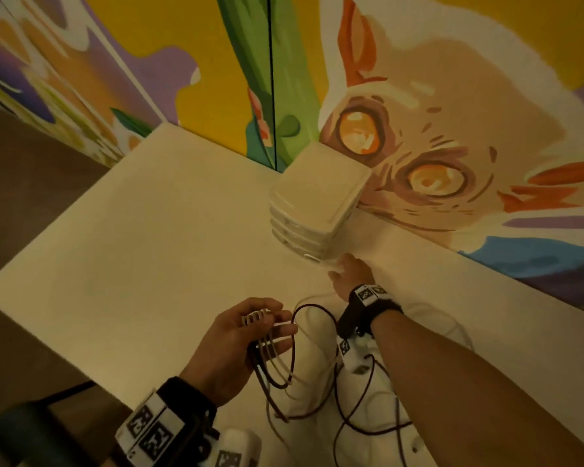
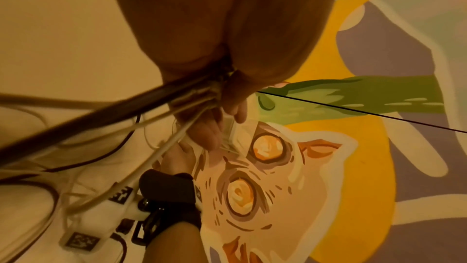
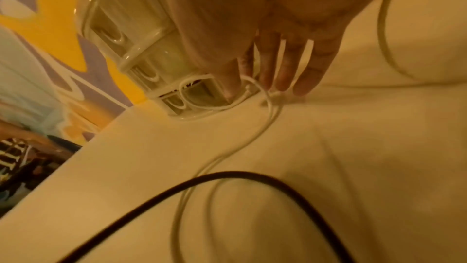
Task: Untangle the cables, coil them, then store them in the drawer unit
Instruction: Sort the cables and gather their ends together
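I had the left hand (image 1: 236,345) at about six o'clock of the head view, palm turned up over the white table (image 1: 122,251), its fingers curled round a bundle of cables (image 1: 267,352): several white strands and a dark one crossed the palm and hung down in loose loops onto the table toward five o'clock. From the left wrist camera I saw the same bundle pinched against the fingers (image 2: 228,105), the dark cable (image 2: 106,119) running out toward nine o'clock, blurred. My right hand (image 1: 349,269) reached to one o'clock of the left, at the foot of the clear plastic drawer unit (image 1: 317,193), which stood against the painted wall (image 1: 452,112). In the right wrist view the lowest drawer (image 3: 194,95) stood slightly pulled out, and a white cable (image 3: 267,107) lay with a loop inside it and its tail trailing out across the table toward six o'clock. The right fingers (image 3: 285,71) were stretched straight down, tips at the drawer's front corner and on the table just beside it, gripping nothing. Another dark cable (image 3: 227,177) arched across the table in that view, near the camera and well apart from the drawer.
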Motion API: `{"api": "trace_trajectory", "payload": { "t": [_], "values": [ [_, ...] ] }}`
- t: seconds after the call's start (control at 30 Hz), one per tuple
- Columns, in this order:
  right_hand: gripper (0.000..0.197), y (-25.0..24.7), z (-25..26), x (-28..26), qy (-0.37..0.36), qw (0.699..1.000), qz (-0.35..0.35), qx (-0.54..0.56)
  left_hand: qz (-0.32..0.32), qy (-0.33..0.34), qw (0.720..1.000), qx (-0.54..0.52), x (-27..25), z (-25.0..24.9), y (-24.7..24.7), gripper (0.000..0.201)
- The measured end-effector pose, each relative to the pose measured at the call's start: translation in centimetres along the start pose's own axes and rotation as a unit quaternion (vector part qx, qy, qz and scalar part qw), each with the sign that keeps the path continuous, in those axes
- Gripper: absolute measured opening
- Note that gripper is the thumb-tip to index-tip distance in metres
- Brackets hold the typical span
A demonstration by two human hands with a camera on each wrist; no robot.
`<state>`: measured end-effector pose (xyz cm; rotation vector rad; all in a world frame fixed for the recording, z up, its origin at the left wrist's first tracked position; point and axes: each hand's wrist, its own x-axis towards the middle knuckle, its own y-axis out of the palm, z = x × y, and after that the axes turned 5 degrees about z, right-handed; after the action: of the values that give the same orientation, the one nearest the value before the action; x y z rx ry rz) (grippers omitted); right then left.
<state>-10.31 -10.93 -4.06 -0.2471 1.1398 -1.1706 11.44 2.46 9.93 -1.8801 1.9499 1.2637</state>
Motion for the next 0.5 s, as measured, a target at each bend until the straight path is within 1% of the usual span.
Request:
{"api": "trace_trajectory", "payload": {
  "t": [0.03,0.1,0.17,0.23,0.27,0.33,0.37,0.43,0.5],
  "values": [
    [0.032,0.7,0.1,0.2,-0.001,1.000,0.011,0.005,-0.001,-0.005,1.000,0.002,-0.1,-0.2,-0.4,0.025],
    [0.021,1.5,0.4,-0.3,-0.018,0.999,0.010,0.034,-0.007,-0.012,1.000,-0.012,0.1,-0.4,-1.1,0.024],
    [0.013,1.0,1.2,-2.3,-0.053,0.992,0.008,0.113,-0.025,-0.024,0.998,-0.045,0.7,-0.4,-1.6,0.025],
    [0.013,-0.2,2.4,-5.8,-0.099,0.976,0.009,0.194,-0.040,-0.044,0.995,-0.082,1.5,-0.2,-1.7,0.023],
    [0.013,-1.0,3.0,-7.9,-0.136,0.969,0.012,0.204,-0.041,-0.054,0.993,-0.098,1.9,0.0,-1.4,0.021],
    [0.015,-2.1,3.9,-12.3,-0.215,0.961,0.022,0.173,-0.030,-0.072,0.990,-0.117,2.5,0.3,-0.4,0.019],
    [0.014,-2.5,4.0,-14.2,-0.239,0.956,0.033,0.164,-0.020,-0.081,0.989,-0.123,2.7,0.4,0.3,0.019],
    [0.012,-3.4,3.7,-17.3,-0.251,0.950,0.055,0.179,0.000,-0.099,0.986,-0.137,2.9,0.7,2.0,0.026],
    [0.012,-4.3,2.4,-19.6,-0.249,0.946,0.060,0.201,0.030,-0.109,0.983,-0.142,2.8,0.9,3.8,0.032]
  ]
}}
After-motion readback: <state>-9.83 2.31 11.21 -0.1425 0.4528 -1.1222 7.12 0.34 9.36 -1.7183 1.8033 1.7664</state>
